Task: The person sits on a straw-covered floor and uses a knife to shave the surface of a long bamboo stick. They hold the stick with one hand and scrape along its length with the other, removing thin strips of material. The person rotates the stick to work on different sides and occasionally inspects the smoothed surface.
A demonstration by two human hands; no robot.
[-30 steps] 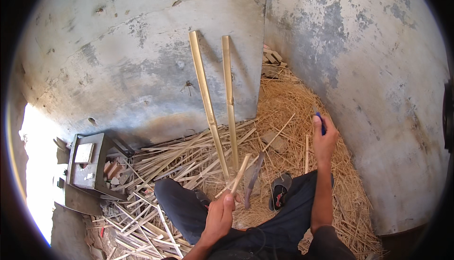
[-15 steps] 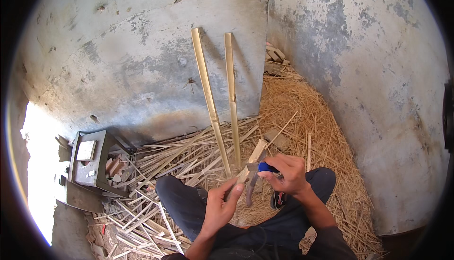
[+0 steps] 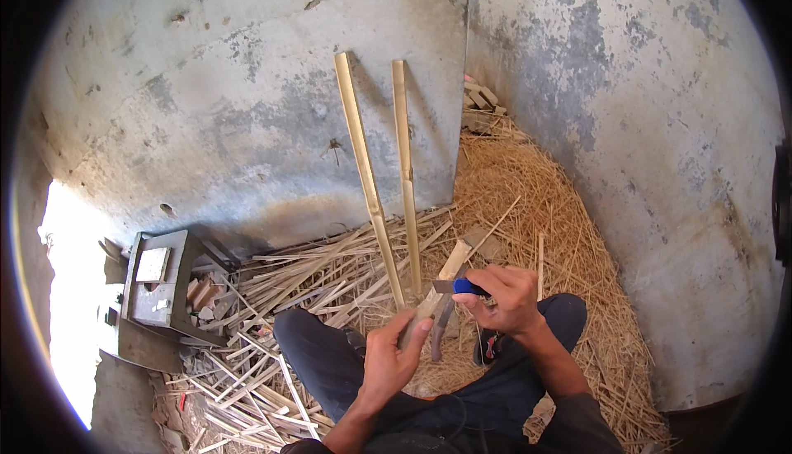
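Observation:
My left hand (image 3: 391, 355) is closed around the near end of a short pale strip of split bamboo or wood (image 3: 452, 261), which slants up and away to the right. My right hand (image 3: 510, 299) grips a knife with a blue handle (image 3: 470, 287). Its short, wide blade (image 3: 444, 286) lies across the strip, just beyond my left fingers. Below the strip, a dark curved handle-like piece (image 3: 440, 340) shows between my legs; what it belongs to is hidden.
Two long bamboo strips (image 3: 360, 136) (image 3: 404, 140) lean on the worn wall. Split strips (image 3: 272, 281) litter the floor on the left. Straw-like shavings (image 3: 528, 173) heap up along the right wall. A grey box-like stand (image 3: 169, 322) sits at left, beside rubble.
The knife has shifted slightly up and away along the strip. The strip's far end has tipped a little to the right. Both hands keep their grip.

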